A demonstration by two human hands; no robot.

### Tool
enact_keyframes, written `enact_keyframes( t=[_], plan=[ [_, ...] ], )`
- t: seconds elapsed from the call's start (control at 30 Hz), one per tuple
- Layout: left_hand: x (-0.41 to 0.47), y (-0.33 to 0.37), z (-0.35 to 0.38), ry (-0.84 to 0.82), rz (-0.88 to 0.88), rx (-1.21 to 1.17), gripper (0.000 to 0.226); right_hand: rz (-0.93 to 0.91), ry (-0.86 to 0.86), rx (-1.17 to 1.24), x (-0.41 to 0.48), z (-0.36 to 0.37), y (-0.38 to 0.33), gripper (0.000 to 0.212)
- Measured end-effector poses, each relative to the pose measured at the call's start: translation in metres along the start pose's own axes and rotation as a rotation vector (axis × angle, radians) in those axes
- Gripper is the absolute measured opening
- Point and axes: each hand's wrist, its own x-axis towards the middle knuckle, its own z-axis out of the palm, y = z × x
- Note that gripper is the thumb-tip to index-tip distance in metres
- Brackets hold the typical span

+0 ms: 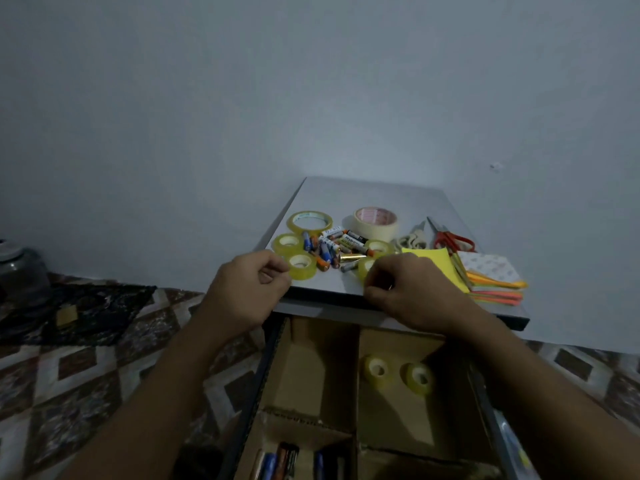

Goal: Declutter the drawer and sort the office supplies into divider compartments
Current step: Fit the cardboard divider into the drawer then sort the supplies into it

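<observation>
**Both hands at desk front edge, drawer open below**

Left hand (247, 289) loosely curled, fingers together, holding nothing, just beside a small tape roll (302, 266). Right hand (410, 294) curled against another roll (366, 267); cannot tell whether its grip is clamped on it. Batteries (332, 249) piled mid-desk (363, 195). Drawer (485, 403): two rolls (398, 372) in right cardboard compartment; pens (277, 462) in near-left one.

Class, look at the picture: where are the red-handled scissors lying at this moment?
In the head view, the red-handled scissors lie on the right part of the tabletop, between the pale-handled scissors on their left and the stack of coloured paper in front.
</observation>
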Motion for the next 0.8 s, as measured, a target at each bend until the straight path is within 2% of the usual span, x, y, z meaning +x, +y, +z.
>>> enact_keyframes(
  t=[0.2,0.4,0.57,0.8],
  plan=[
    [0.063,0.014,0.006,-0.032,0.038,0.143,0.009,0.030,0.100,-0.031,0.054,-0.019,0.022,0.016],
    [0.119,0.019,0.019,-0.154,0.058,0.341,0.027,-0.005,0.047,-0.107,0.095,-0.014,0.025,0.024],
    [0.142,0.022,0.029,-0.358,0.046,0.503,0.037,-0.071,-0.029,-0.158,0.112,-0.010,0.022,0.023],
    [0.149,0.017,0.033,-0.366,0.041,0.578,0.030,-0.106,-0.047,-0.178,0.120,-0.003,0.026,0.019]
  ],
)
